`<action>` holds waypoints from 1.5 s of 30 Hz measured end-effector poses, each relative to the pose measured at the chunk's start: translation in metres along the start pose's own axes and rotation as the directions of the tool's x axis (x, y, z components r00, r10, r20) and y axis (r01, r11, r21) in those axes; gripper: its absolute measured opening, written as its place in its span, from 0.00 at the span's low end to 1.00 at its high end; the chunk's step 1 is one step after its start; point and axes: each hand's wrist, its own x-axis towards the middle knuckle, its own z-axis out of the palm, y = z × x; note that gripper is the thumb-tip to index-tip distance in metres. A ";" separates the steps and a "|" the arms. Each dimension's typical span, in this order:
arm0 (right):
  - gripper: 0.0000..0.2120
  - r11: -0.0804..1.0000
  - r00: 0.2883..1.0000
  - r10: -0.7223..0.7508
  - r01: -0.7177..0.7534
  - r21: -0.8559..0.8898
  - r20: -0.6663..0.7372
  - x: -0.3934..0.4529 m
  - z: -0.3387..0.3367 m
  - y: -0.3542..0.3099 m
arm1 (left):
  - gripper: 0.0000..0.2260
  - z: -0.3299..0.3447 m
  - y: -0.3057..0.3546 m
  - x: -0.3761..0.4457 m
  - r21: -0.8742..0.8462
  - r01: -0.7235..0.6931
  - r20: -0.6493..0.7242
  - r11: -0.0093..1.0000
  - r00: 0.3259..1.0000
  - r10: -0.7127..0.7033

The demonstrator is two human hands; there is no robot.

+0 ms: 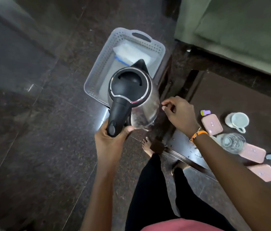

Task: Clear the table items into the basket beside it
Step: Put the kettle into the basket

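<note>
Head view, looking down: left hand (110,140) is clenched round the black handle of a steel kettle (131,95), thumb over the top near the switch, forearm running up from bottom centre. Kettle hangs at frame centre w/ spout pointing to upper frame, partly over the near end of the basket (159,47); can't tell if its base touches anything. Basket is a pale perforated tray on the floor, upper centre, just beside the worktop's (231,100) left edge, holding a white folded item (131,53) w/ a blue strip at its far end; near half of the basket floor is bare.

Right hand (179,114) is right of the kettle, fingers loosely curled, thumb and forefinger pinched close near the kettle's side. Whether it grips something thin can't be told. An orange band sits on that wrist; forearm crosses the worktop's corner toward lower right.

Worktop, dark, fills right side. Left on it: white mug (237,121) lying tipped, clear glass (232,142), three pink lidded boxes (212,125) in a row along the near edge, small purple item (205,112), and blue/yellow bits at far right edge, too cropped to name.

Floor to the left of basket is open dark stone, wide room. Green sofa (239,25) closes off upper right. Bare foot (148,145) and black trouser legs stand btwn floor strip and worktop corner.
</note>
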 end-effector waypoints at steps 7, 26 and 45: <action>0.24 0.954 0.963 0.255 -0.266 0.138 0.088 0.082 0.059 -0.042 | 0.09 -0.020 0.000 0.095 -0.023 -0.036 -0.054 0.999 0.998 0.034; 0.15 0.877 0.881 0.471 -0.474 0.083 0.055 0.127 0.099 -0.035 | 0.09 -0.016 -0.042 0.187 -0.050 0.121 -0.047 0.991 0.991 -0.123; 0.08 0.913 0.934 0.346 -0.313 0.262 -0.088 0.024 0.056 0.053 | 0.19 0.068 -0.072 0.052 0.254 0.322 -0.008 0.912 0.944 -0.331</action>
